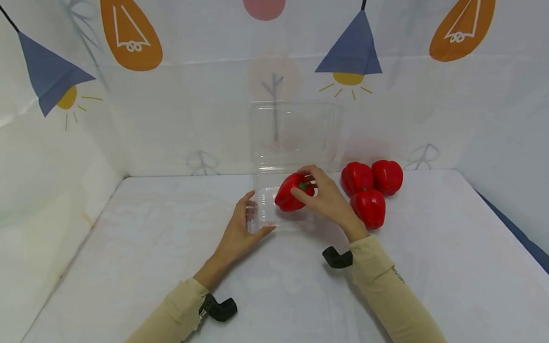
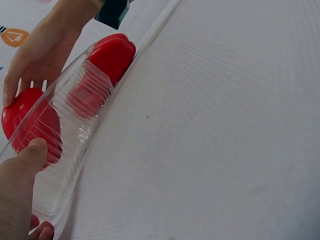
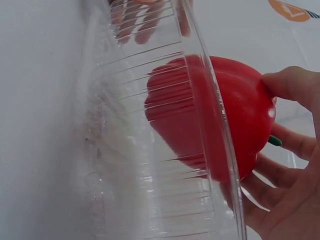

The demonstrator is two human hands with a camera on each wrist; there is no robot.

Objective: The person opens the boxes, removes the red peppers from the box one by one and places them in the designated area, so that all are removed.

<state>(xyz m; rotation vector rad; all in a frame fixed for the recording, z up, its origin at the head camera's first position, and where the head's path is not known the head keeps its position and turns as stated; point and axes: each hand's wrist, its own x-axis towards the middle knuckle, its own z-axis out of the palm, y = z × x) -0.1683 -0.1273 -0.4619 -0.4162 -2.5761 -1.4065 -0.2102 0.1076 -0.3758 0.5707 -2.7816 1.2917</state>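
Observation:
A red bell pepper (image 1: 290,194) with a green stem is in my right hand (image 1: 327,197), which grips it by the stem end with thumb and fingers. It is tilted inside the base of a clear plastic clamshell container (image 1: 262,220), whose lid (image 1: 295,133) stands raised at the back. Through the ribbed wall in the right wrist view, the held pepper (image 3: 240,110) shows partly above the rim. My left hand (image 1: 241,232) holds the container's front left corner, fingers along the left side and thumb (image 2: 32,155) against the front wall.
Three more red bell peppers stand grouped right of the container: one at front (image 1: 369,208), one at back left (image 1: 357,178), one at back right (image 1: 387,176). A printed cloth wall (image 1: 189,110) rises behind the white table (image 1: 159,227). Black wrist devices (image 1: 220,309) are on both arms.

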